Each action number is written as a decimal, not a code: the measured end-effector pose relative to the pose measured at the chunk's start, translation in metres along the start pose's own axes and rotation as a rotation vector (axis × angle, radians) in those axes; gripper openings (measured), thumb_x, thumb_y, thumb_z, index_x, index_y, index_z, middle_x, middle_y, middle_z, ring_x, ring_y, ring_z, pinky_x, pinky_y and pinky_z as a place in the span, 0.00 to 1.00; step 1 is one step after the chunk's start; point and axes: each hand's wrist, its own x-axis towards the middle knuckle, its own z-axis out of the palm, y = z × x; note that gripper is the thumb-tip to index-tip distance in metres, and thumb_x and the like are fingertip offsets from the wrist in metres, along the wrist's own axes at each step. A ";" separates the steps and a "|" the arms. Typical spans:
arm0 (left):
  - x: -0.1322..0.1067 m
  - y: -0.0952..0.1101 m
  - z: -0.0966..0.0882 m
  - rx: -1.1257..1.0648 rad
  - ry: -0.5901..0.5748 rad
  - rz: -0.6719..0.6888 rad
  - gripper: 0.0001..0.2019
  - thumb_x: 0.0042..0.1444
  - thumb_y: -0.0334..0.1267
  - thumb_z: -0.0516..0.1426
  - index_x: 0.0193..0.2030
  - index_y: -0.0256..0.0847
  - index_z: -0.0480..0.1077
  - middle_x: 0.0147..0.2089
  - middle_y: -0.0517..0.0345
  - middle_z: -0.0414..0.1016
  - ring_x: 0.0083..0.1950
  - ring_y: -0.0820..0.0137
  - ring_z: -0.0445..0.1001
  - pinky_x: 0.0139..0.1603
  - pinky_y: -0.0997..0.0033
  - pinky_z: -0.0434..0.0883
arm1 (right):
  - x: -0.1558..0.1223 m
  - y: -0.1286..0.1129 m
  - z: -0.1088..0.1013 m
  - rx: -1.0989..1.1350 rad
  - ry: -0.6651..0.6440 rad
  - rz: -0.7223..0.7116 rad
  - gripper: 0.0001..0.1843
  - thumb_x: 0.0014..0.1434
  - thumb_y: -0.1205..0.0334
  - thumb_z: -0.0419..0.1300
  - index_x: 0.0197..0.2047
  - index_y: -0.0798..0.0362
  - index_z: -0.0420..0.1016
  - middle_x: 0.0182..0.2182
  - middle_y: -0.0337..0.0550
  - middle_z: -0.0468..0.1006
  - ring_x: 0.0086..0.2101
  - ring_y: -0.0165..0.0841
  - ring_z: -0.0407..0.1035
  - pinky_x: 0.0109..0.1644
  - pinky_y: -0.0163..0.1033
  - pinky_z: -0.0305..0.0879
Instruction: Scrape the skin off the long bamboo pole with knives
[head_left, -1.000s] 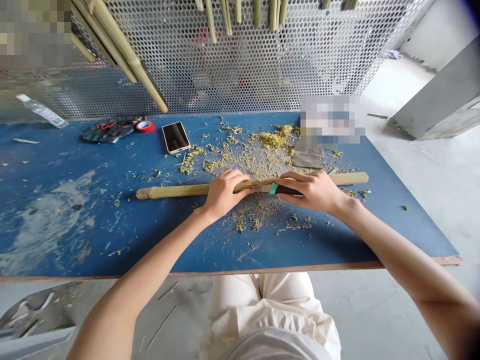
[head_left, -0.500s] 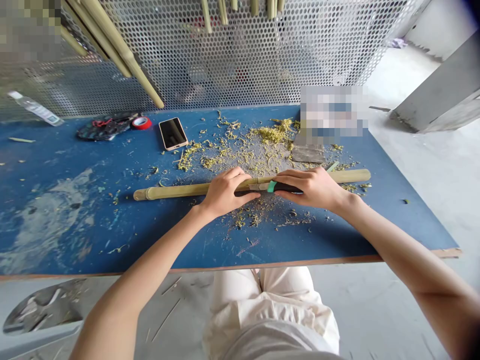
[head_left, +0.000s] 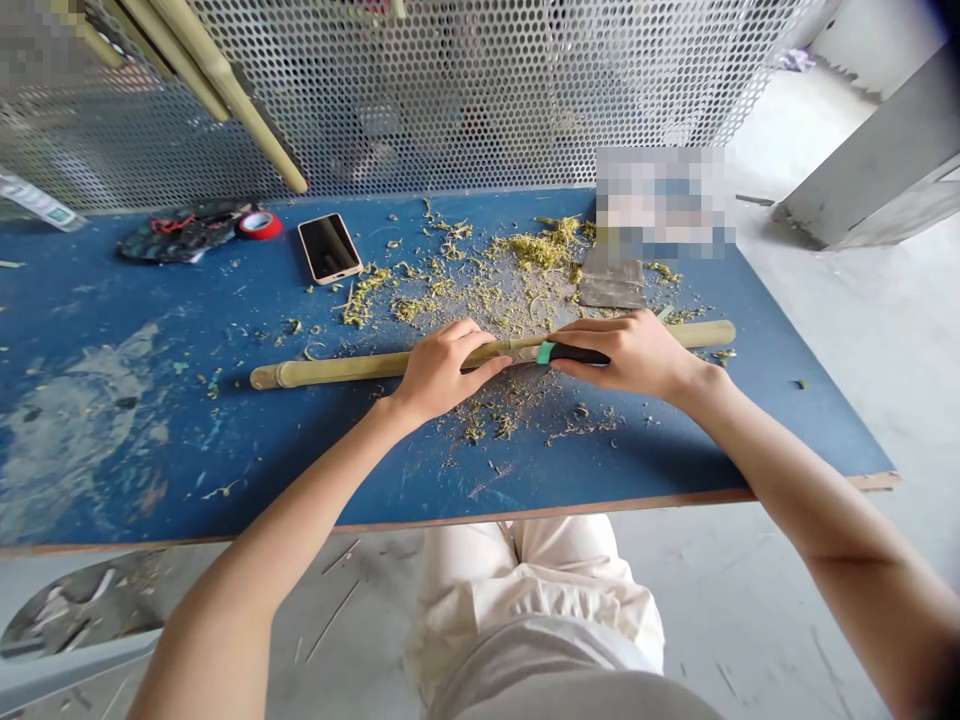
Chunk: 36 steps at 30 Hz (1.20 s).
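Note:
A long greenish-yellow bamboo pole [head_left: 337, 370] lies crosswise over the blue table, its jointed end to the left. My left hand [head_left: 442, 370] is closed around the pole left of its middle, and its thumb tip reaches up to the blade. In my right hand [head_left: 637, 350] is a utility knife [head_left: 581, 354] with a black handle and a teal collar, held sideways along the pole. The short blade points left and lies at the near side of the bamboo, by a joint. Part of the handle is hidden under my fingers.
Yellow-green shavings [head_left: 540, 250] litter the blue table [head_left: 285, 470]. Farther back lie a phone [head_left: 330, 248], a roll of red tape [head_left: 259, 225], a dark bundle [head_left: 184, 232], a bottle [head_left: 41, 203] and a grey sheet [head_left: 611, 280]. Bamboo poles [head_left: 247, 120] lean at a perforated metal screen [head_left: 450, 100].
My left thumb has moved up from below the pole to the blade tip. The view has shifted slightly, so the table's things sit higher and farther left. Both hands keep their hold.

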 end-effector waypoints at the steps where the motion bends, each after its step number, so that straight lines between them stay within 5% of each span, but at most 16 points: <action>1: 0.000 0.000 0.000 -0.006 0.006 -0.001 0.25 0.67 0.61 0.53 0.48 0.42 0.78 0.44 0.51 0.79 0.46 0.64 0.77 0.45 0.65 0.71 | 0.000 0.000 0.001 0.001 0.008 -0.005 0.19 0.70 0.50 0.55 0.53 0.49 0.83 0.45 0.45 0.85 0.35 0.33 0.78 0.32 0.37 0.64; 17: 0.002 -0.002 0.003 -0.008 0.053 -0.079 0.27 0.64 0.63 0.55 0.45 0.41 0.81 0.44 0.52 0.81 0.42 0.65 0.79 0.40 0.67 0.69 | 0.000 -0.001 0.008 -0.019 0.042 0.033 0.20 0.70 0.49 0.56 0.53 0.49 0.83 0.45 0.45 0.86 0.38 0.36 0.79 0.33 0.36 0.64; 28: -0.001 -0.003 -0.001 0.025 0.014 -0.003 0.17 0.63 0.51 0.61 0.48 0.40 0.78 0.45 0.52 0.78 0.45 0.65 0.77 0.44 0.66 0.71 | 0.002 -0.001 0.007 0.058 0.017 0.126 0.20 0.70 0.46 0.54 0.48 0.48 0.83 0.36 0.45 0.84 0.34 0.36 0.76 0.33 0.36 0.59; 36: 0.000 -0.016 -0.013 0.332 -0.003 0.112 0.22 0.64 0.58 0.58 0.37 0.37 0.78 0.38 0.48 0.75 0.44 0.59 0.73 0.45 0.58 0.68 | 0.003 -0.004 0.005 0.059 0.209 0.354 0.22 0.70 0.44 0.52 0.51 0.52 0.77 0.39 0.48 0.83 0.34 0.37 0.75 0.32 0.37 0.58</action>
